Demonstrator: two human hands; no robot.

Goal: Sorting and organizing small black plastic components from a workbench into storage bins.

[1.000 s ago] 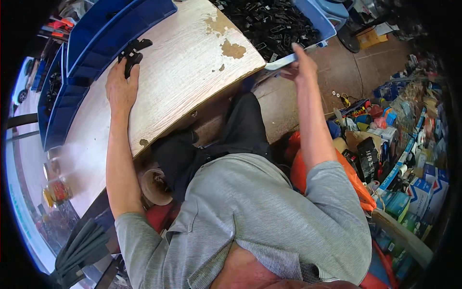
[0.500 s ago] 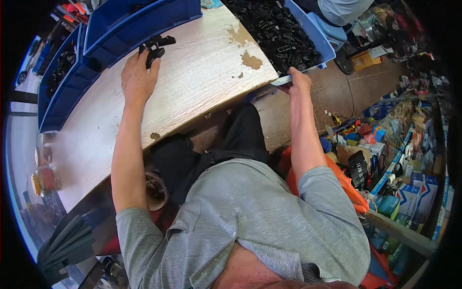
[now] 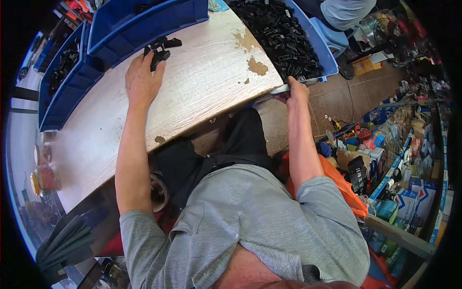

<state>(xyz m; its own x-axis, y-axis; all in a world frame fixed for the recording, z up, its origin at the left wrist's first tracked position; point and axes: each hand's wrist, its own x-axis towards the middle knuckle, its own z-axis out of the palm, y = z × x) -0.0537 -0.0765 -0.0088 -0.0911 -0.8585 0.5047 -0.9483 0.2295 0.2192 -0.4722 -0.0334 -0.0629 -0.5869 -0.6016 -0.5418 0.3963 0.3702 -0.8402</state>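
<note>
My left hand (image 3: 143,81) rests on the white worktable (image 3: 202,72) with its fingers stretched forward and thumb apart. Its fingertips touch a small group of black plastic pieces (image 3: 160,57). They look like clips, though the exact kind is unclear. Off the table's right corner, my right hand (image 3: 298,91) is closed on the near rim of a light blue bin (image 3: 330,67), its fingers partly hidden underneath. A heap of similar black plastic pieces (image 3: 281,41) fills that bin.
Dark blue bins (image 3: 149,36) line the table's far left side, one with black pieces in it. Glass jars (image 3: 46,180) stand at the left. A person on a blue stool (image 3: 329,36) sits at the far right, near a fan (image 3: 385,36). Cluttered boxes (image 3: 409,200) line the right.
The whole view has shifted slightly. The light blue bin and my right hand sit a little nearer to me. My left hand stays at the black pieces.
</note>
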